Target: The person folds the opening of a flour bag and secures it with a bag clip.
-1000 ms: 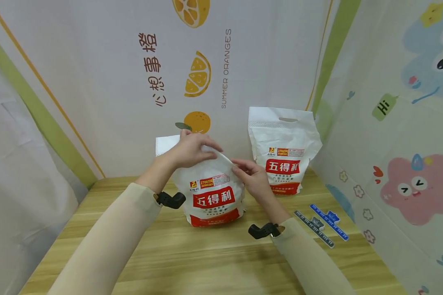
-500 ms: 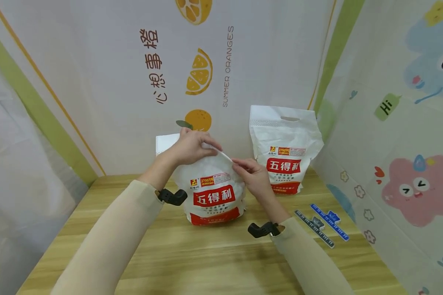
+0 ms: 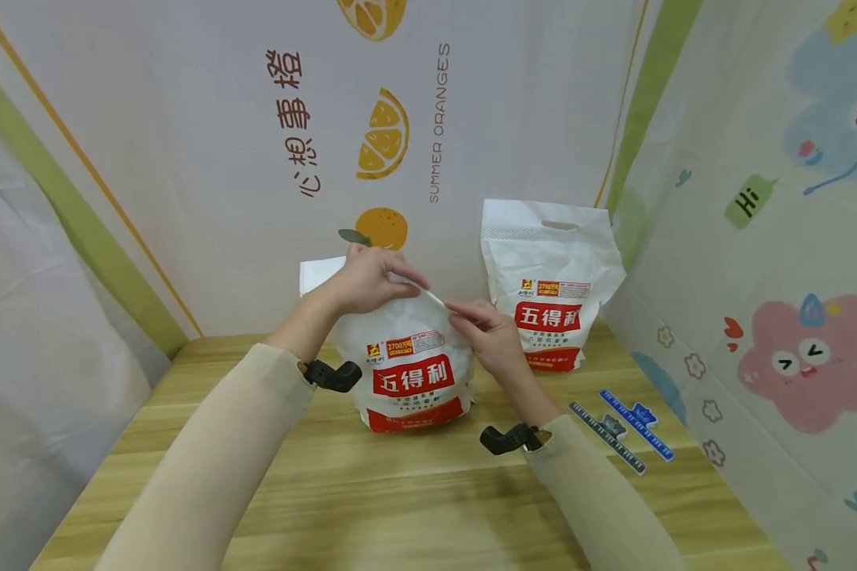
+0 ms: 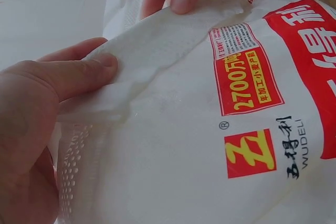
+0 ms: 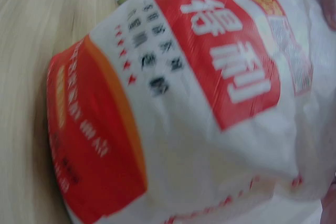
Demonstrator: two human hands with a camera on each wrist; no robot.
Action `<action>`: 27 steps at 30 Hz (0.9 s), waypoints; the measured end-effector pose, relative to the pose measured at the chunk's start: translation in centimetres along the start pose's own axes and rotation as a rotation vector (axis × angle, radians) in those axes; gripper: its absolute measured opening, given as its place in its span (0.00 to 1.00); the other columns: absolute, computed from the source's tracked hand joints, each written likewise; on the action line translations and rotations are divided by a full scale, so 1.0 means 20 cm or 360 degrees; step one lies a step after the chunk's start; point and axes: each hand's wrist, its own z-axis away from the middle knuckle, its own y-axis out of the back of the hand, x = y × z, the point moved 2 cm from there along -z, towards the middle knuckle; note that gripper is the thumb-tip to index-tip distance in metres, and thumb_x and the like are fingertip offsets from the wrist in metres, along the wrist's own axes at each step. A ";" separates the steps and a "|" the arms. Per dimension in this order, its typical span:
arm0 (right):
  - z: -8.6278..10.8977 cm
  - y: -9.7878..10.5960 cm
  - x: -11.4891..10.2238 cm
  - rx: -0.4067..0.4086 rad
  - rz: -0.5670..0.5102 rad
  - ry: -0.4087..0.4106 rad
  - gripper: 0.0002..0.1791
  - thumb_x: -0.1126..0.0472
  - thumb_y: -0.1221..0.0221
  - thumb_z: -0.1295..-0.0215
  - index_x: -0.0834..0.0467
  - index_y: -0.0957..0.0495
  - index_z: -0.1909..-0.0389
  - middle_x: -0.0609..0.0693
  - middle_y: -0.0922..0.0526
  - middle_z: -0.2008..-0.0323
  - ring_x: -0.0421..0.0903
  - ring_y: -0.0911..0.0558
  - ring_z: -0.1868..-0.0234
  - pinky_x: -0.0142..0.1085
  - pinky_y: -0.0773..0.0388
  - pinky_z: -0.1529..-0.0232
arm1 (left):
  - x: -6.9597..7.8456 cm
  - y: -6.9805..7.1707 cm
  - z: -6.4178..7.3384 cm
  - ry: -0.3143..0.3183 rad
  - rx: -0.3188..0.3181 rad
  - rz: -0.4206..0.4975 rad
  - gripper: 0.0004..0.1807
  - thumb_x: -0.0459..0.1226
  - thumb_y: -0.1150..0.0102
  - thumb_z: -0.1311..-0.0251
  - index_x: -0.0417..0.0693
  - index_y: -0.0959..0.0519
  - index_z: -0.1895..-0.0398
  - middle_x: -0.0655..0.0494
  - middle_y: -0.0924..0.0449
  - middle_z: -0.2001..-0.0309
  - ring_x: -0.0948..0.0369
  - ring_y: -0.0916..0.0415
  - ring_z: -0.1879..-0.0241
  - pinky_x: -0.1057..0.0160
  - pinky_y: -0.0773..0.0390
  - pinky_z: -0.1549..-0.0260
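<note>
A white flour bag (image 3: 414,349) with red printing stands upright on the wooden table in the head view. My left hand (image 3: 371,279) pinches its top edge, the thumb (image 4: 97,72) lying on the near side in the left wrist view. Further right along that edge, my right hand (image 3: 491,337) pinches it between thumb and fingertips. The top edge between both hands is folded over into a flat strip (image 4: 157,45). Seen from the right wrist, the bag's printed front (image 5: 210,77) fills most of the view, and only bits of fingers show at the right border.
A second flour bag (image 3: 551,285), with a handle slot at its top, stands behind to the right. Two long sealing clips, one black (image 3: 607,436) and one blue (image 3: 637,424), lie on the table (image 3: 371,500) at the right. Printed curtains (image 3: 221,159) surround the table.
Both hands keep their pinch on the bag's top edge in nearly the same place. The head view has shifted slightly; the second bag and the clips have stayed put.
</note>
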 end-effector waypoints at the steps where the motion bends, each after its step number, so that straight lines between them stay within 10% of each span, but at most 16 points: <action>1: 0.00 0.01 0.01 0.0001 -0.0005 0.0001 0.16 0.60 0.31 0.24 0.54 0.11 0.38 0.50 0.13 0.51 0.43 0.19 0.54 0.29 0.19 0.59 | 0.00 0.00 0.00 -0.0002 0.0003 0.0000 0.08 0.41 0.27 0.29 0.60 0.05 0.51 0.58 0.07 0.55 0.55 0.19 0.50 0.41 0.45 0.37; 27: 0.07 0.11 0.18 0.0053 -0.0071 -0.0035 0.16 0.64 0.32 0.24 0.59 0.11 0.39 0.58 0.12 0.46 0.41 0.14 0.49 0.29 0.13 0.48 | -0.01 0.04 -0.01 0.0036 -0.0108 0.0077 0.11 0.39 0.27 0.29 0.57 0.06 0.47 0.53 0.06 0.46 0.52 0.18 0.45 0.42 0.46 0.35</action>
